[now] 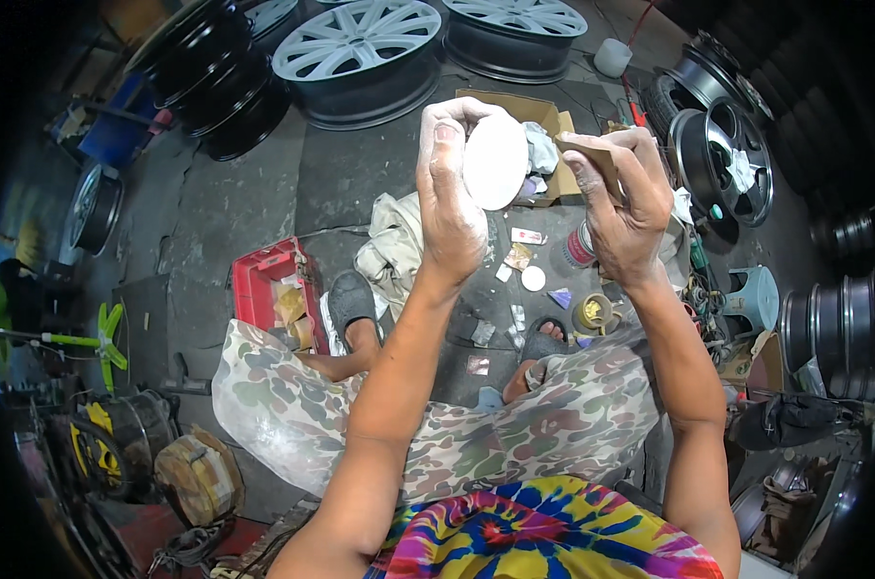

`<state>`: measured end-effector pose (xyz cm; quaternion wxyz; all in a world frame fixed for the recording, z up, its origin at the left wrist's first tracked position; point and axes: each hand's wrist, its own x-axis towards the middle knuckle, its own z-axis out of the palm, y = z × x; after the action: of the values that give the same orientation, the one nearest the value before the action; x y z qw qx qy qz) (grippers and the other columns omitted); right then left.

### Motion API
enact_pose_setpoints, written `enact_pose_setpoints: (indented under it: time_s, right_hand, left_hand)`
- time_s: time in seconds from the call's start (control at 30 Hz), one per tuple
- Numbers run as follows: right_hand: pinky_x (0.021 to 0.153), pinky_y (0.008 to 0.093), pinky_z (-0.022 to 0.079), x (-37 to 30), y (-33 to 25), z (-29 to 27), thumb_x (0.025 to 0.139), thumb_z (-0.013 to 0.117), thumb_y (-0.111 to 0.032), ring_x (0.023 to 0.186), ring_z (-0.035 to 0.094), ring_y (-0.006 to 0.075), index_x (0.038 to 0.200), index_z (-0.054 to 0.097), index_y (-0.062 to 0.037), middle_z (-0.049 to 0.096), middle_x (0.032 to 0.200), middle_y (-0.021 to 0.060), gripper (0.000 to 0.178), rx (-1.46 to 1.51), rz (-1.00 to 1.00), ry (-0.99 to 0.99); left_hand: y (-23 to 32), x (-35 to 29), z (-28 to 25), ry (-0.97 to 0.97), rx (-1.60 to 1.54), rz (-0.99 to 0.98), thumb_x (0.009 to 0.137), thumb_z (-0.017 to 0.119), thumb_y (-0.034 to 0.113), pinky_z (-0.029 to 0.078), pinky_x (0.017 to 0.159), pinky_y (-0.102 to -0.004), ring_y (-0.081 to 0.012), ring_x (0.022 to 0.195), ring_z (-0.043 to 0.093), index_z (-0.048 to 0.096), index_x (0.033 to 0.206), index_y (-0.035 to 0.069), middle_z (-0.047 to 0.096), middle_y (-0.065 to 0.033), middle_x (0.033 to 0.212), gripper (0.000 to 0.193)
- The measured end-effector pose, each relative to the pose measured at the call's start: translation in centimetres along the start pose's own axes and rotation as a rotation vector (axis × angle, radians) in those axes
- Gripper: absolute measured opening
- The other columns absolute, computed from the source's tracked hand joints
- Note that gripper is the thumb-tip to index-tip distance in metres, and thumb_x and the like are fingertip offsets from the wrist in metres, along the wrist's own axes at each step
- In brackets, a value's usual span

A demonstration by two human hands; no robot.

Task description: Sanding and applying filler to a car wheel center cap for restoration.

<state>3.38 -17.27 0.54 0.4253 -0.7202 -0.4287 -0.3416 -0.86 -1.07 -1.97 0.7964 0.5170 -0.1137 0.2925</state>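
Note:
My left hand (449, 198), dusted white, is closed around a white round disc (496, 164) and holds it raised with its flat face tilted. The fingers wrap behind its far edge. Just to the right, my right hand (630, 207) pinches a folded piece of brown sandpaper (595, 154) between thumb and fingers, apart from the disc. Fingertips of the right hand are white with dust too. On the floor below lies a second white disc (533, 279), near small scraps and a purple piece (560, 297).
Large alloy wheels (360, 43) lie ahead, more (722, 159) lean at the right. A cardboard box (563, 183) with cloths stands beyond my hands. Nearer are a red crate (263, 285), a beige cloth (391, 246), a tin can (579, 247), a mug (594, 314) and a stool (751, 297).

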Motion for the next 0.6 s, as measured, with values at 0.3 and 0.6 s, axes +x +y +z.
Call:
enact_pose_setpoints:
  time_s: [0.3,0.6]
  right_hand:
    - [0.072,0.0387,0.055,-0.6,-0.6,-0.4,0.076,0.075,-0.009,0.083,0.066,0.0282,0.093,0.067,-0.0035,0.067,0.119,0.0162,0.020,0.057,-0.213,-0.265]
    - [0.071,0.0385,0.055,-1.5,-1.6,1.1,0.067,0.076,-0.015,0.081,0.064,0.0278,0.094,0.065,-0.0030,0.065,0.127,0.0158,0.031,0.060,-0.287,-0.300]
  left_hand:
    - [0.4,0.4,-0.8,0.028,0.010,0.045,0.107,0.026,0.043,0.047,0.053,-0.0304,-0.0177,0.070,0.061,0.046,0.118,0.008,0.062,-0.0120,0.099,0.041]
    - [0.4,0.5,-1.4,-0.048,-0.203,-0.079,0.107,0.026,0.047,0.051,0.059,-0.0307,-0.0197,0.075,0.063,0.050,0.116,0.007,0.064,-0.0114,0.097,0.048]
